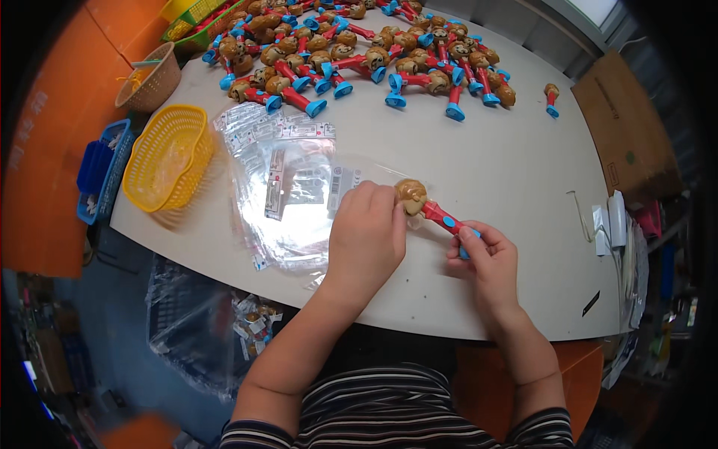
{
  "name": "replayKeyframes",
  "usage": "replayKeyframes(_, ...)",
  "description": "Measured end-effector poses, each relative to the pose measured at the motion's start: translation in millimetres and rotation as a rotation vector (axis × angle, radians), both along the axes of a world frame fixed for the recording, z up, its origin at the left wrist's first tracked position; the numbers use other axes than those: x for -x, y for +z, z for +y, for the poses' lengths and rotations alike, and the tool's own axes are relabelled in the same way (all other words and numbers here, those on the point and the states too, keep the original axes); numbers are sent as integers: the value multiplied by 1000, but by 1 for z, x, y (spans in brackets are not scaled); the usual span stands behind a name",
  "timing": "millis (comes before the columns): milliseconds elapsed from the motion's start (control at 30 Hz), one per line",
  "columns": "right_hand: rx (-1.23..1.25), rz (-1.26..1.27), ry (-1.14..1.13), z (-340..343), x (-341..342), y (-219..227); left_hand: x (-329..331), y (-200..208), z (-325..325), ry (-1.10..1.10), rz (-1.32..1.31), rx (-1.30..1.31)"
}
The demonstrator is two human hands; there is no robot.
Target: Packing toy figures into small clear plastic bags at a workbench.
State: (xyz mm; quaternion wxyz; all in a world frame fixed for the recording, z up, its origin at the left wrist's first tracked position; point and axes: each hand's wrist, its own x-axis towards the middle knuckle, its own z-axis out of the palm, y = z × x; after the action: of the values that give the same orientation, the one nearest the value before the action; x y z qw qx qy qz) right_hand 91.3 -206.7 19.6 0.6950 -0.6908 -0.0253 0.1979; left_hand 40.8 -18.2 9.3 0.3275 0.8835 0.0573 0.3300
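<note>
A toy figure (441, 215) with a brown head, red handle and blue base lies slantwise between my hands, above the table. My right hand (490, 262) is closed round its blue end. Beside the head, my left hand (365, 236) is closed, its fingertips pinching what looks like the edge of a clear plastic bag (345, 179); the fingers partly hide the grip. Film from that bag shows behind the toy's head. Left of my left hand lies a spread stack of clear printed bags (288, 168).
Many similar toys (359, 56) are heaped at the table's far side; one toy (552, 99) lies apart at right. A yellow basket (196, 161), a tan basket (161, 86) and a blue basket (93, 206) are at left. A cardboard box (621, 127) stands right. A bag-lined crate (187, 322) sits below.
</note>
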Motion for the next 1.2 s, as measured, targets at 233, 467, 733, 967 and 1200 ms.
replayKeyframes(233, 297, -795, 104, 4, 16, -26, -13, 10, -3, -144, -56, -155)
replayKeyframes(467, -111, -320, -136, 10, 8, -27, -9, 7, -12, -145, -133, 7)
replayKeyframes(733, 269, -1094, 81, 5, 2, -31, -10, -2, -20, -242, -155, -48)
replayKeyframes(967, 337, -1101, 308, 14, 7, -24, 17, -10, -10, -126, -23, -2)
replayKeyframes(1200, 277, -921, 340, 5, 7, -24, 32, -14, -14, -108, -50, 66)
